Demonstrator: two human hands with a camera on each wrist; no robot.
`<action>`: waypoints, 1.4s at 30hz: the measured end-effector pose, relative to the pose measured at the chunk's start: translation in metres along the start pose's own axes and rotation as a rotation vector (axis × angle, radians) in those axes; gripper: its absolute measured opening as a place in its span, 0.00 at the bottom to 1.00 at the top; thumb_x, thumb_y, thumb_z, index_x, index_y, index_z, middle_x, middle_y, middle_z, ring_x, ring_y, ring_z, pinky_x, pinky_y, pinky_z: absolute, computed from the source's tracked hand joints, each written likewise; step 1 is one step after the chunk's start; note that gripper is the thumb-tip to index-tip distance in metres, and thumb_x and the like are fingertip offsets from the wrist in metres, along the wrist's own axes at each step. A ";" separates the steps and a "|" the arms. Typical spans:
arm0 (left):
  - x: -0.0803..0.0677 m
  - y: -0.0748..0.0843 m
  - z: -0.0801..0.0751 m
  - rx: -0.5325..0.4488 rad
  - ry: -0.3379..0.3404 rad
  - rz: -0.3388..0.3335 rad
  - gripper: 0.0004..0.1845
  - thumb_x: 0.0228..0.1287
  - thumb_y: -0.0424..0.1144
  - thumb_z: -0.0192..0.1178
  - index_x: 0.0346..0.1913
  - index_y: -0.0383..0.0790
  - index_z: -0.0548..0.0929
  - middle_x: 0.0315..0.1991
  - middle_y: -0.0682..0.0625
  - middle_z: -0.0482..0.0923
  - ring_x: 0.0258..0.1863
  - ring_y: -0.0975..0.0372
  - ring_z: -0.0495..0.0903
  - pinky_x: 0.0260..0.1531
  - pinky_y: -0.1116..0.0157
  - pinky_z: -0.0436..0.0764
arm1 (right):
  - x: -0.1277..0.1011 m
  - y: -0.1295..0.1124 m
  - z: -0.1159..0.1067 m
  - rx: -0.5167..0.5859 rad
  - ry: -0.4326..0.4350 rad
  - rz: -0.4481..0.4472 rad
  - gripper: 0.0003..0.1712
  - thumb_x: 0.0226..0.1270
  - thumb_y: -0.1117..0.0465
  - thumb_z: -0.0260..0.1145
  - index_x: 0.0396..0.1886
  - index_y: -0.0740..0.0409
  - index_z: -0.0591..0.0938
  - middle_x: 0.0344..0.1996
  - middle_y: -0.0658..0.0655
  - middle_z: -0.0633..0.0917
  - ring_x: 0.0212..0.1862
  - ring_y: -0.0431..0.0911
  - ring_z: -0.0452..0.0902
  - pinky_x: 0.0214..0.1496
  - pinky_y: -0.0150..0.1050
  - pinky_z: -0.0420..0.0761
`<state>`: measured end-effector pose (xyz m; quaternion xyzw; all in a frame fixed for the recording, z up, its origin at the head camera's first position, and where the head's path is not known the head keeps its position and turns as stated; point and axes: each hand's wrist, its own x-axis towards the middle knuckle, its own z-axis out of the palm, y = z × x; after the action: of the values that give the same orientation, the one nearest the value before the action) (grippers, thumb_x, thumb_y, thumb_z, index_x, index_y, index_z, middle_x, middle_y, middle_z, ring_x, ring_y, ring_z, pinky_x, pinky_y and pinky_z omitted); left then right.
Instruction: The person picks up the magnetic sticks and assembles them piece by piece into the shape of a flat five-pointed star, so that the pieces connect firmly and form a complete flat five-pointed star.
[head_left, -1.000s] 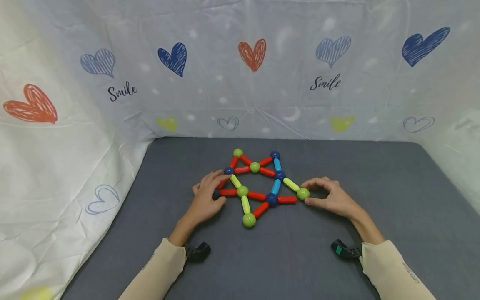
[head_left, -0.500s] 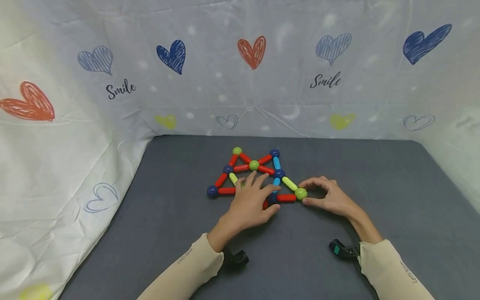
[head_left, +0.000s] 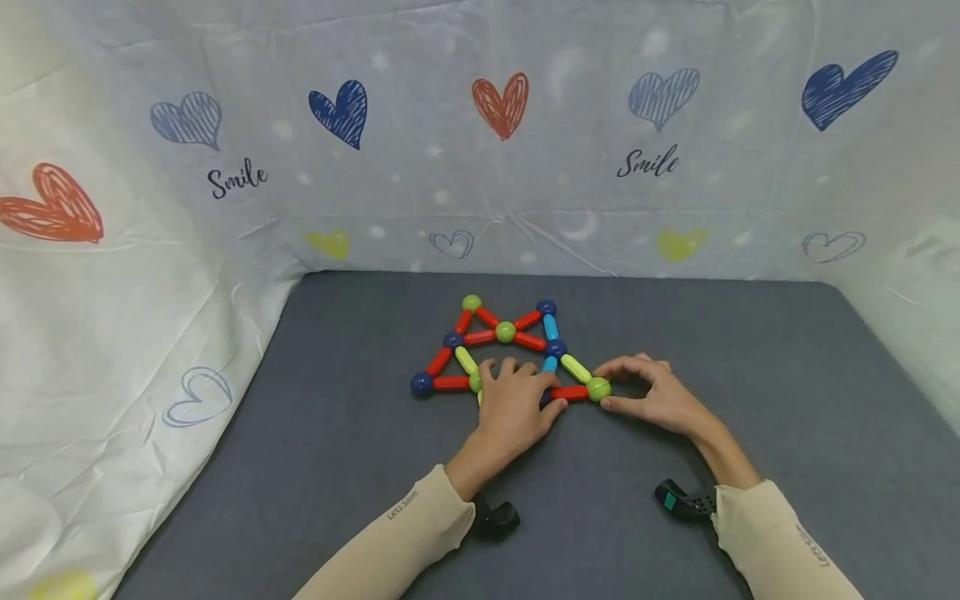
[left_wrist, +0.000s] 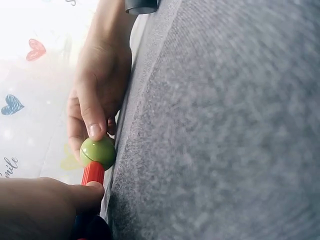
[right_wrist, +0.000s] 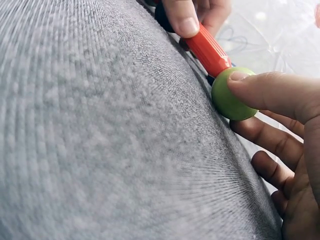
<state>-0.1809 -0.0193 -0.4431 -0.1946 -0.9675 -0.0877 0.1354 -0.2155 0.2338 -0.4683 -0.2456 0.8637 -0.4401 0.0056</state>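
A flat figure of magnetic rods and balls lies on the grey table (head_left: pixel 337 467). At its right corner my right hand (head_left: pixel 660 396) pinches a green ball (head_left: pixel 598 389) between thumb and fingers. One end of a red rod (head_left: pixel 568 392) meets that ball, as the right wrist view shows. My left hand (head_left: pixel 517 408) pinches the rod near its other end, thumb on the near side, beside a dark blue ball (left_wrist: pixel 95 227). A yellow-green rod (head_left: pixel 576 368) also runs to the green ball. The left hand covers the figure's lower middle.
Further balls and rods of the figure spread left and back, among them a blue ball (head_left: pixel 422 383) at the left corner and a green ball (head_left: pixel 471 303) at the back. Behind the table hangs a white curtain (head_left: pixel 420 167) printed with hearts. Each wrist wears a black strap (head_left: pixel 686 500).
My left hand has moved right from the figure's left side onto its lower middle. The red rod's free end and the green ball, formerly apart, now meet. The right hand has stayed at that ball.
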 end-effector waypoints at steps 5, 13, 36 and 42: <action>0.001 -0.003 -0.001 -0.038 -0.018 0.008 0.17 0.66 0.59 0.65 0.55 0.60 0.86 0.49 0.55 0.87 0.51 0.54 0.79 0.64 0.37 0.64 | 0.001 -0.001 -0.001 -0.007 0.002 -0.001 0.21 0.60 0.58 0.78 0.54 0.45 0.86 0.44 0.50 0.84 0.46 0.41 0.71 0.56 0.50 0.55; -0.006 -0.040 -0.018 -0.197 -0.088 -0.058 0.29 0.70 0.63 0.58 0.69 0.56 0.76 0.65 0.54 0.79 0.70 0.50 0.70 0.69 0.33 0.51 | 0.000 -0.001 0.003 -0.014 0.052 -0.001 0.20 0.60 0.58 0.78 0.53 0.47 0.87 0.45 0.51 0.86 0.47 0.41 0.74 0.56 0.46 0.57; -0.040 -0.139 -0.019 -0.244 -0.149 0.020 0.35 0.73 0.61 0.55 0.79 0.60 0.62 0.84 0.53 0.47 0.82 0.39 0.40 0.72 0.32 0.51 | 0.016 -0.074 0.086 -0.613 -0.005 -0.157 0.59 0.58 0.22 0.62 0.82 0.47 0.59 0.82 0.59 0.55 0.83 0.63 0.40 0.75 0.74 0.36; -0.040 -0.137 -0.020 -0.210 -0.171 0.063 0.34 0.73 0.64 0.52 0.78 0.62 0.63 0.82 0.58 0.53 0.83 0.41 0.40 0.73 0.33 0.49 | 0.016 -0.068 0.080 -0.590 -0.028 -0.138 0.54 0.63 0.27 0.63 0.81 0.47 0.60 0.82 0.59 0.55 0.83 0.62 0.39 0.75 0.74 0.35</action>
<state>-0.1958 -0.1624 -0.4516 -0.2448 -0.9544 -0.1675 0.0338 -0.1827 0.1334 -0.4621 -0.3010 0.9353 -0.1661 -0.0841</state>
